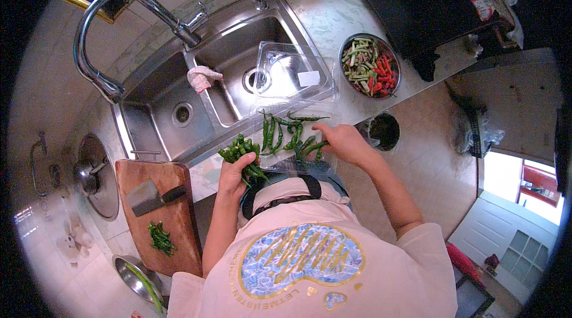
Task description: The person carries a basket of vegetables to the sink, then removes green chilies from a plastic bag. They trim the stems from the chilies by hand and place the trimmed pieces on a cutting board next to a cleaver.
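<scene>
My left hand (233,174) grips a thick bunch of green chili peppers (241,151) near the counter's front edge. More green chili peppers (279,132) lie loose in a clear plastic tray (292,165) in front of my body. Over the tray's right side is my right hand (342,141), its thumb stretched out. Its curled fingers touch the end of one green pepper (316,147); whether they pinch it cannot be made out. A clear plastic lid (292,56) rests over the right sink basin, behind the tray.
The steel double sink (167,132) has an arched faucet (96,9) and a pink cloth (203,79) on its divider. A metal bowl (342,52) holds cut beans and red peppers. At left, a cleaver (144,198) and cut greens (161,238) lie on a wooden cutting board (178,217).
</scene>
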Demonstrator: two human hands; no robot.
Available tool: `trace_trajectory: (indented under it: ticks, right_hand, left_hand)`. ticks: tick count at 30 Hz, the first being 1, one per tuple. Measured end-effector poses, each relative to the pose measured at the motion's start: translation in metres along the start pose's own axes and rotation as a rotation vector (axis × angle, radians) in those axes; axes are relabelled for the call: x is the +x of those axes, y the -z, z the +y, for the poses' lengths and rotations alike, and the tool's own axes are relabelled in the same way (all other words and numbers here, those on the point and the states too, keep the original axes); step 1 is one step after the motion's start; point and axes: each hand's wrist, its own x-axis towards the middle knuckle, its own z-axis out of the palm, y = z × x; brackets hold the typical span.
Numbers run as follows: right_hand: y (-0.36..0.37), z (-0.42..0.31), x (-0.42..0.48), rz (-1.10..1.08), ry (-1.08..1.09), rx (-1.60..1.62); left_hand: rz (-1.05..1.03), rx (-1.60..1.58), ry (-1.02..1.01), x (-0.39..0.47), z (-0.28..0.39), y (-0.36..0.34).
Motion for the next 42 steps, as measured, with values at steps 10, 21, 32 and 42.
trace_trajectory:
  ticks: [10,21,32,42]
  right_hand:
    - [-0.012,-0.055,-0.002,0.257,0.071,0.66]
    - [-0.036,-0.082,0.001,0.299,-0.338,1.353]
    - [-0.04,-0.088,0.002,0.374,-0.316,1.365]
    - [-0.034,-0.082,0.002,0.32,-0.335,1.477]
  left_hand:
    - [-0.053,0.489,-0.185,-0.01,0.008,-0.033]
    - [-0.195,0.394,-0.07,-0.014,0.003,-0.031]
    - [-0.199,0.572,-0.205,-0.009,-0.004,-0.031]
    - [-0.231,0.662,-0.337,-0.005,-0.007,-0.032]
